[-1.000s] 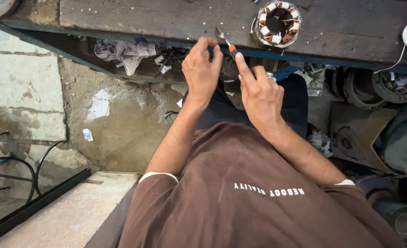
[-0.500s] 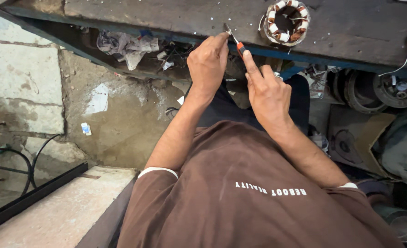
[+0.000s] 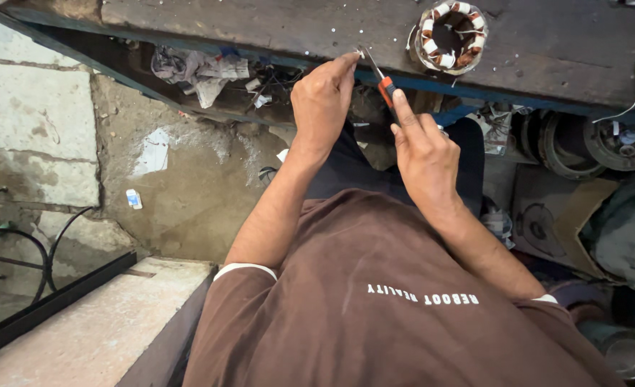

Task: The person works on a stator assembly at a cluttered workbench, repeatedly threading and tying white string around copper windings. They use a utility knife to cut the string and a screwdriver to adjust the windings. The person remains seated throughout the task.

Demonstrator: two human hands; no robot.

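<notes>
A: Screwdriver, red handle, sits in the right hand. The fingers are curled round the handle, forefinger laid along it, and the metal tip points to eleven o'clock, at the near edge of the desk.

B: And the left hand?

A: Fingers drawn together, fingertips pinching something tiny right at the tip. Too small to tell what it is; perhaps a screw or a wire end.

B: So which step is this?

A: Judging by the pose, a fine fitting step: one hand steadies the small piece, the other brings the tip to it. Both hands meet at the desk edge, just beside each other.

B: Anything else close?

A: Stator, with copper windings and white tape, stands on the desk at one o'clock from the hands, near but apart. Rag lies under the desk at nine o'clock.

B: What does the next move call for?

A: My guess: a steady pinch, and the tip kept square on the piece so it doesn't slip off.
</notes>
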